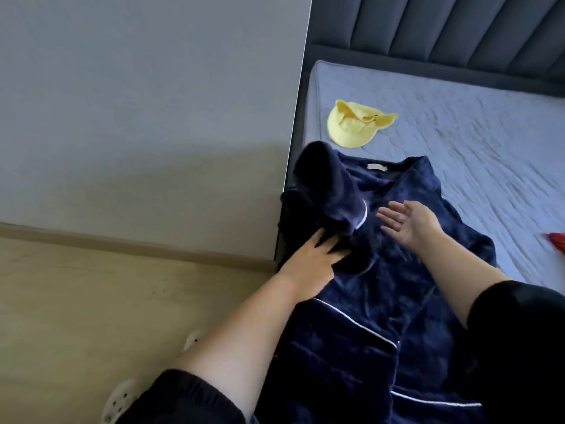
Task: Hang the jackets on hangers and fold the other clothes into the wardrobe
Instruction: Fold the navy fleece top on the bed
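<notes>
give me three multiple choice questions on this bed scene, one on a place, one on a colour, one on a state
1. Where does the yellow hat lie?
A) on the floor
B) on the bed, beyond the navy garment
C) on top of the garment

2. What colour is the garment's piping?
A) white
B) red
C) yellow

3. How is the right hand?
A) pinching the hat
B) curled in a fist
C) open, holding nothing

Key: 1 B, the hat rests on the mattress past the collar. 2 A, thin white lines edge the cuff and pocket. 3 C, the palm shows, fingers straight, above the garment.
</notes>
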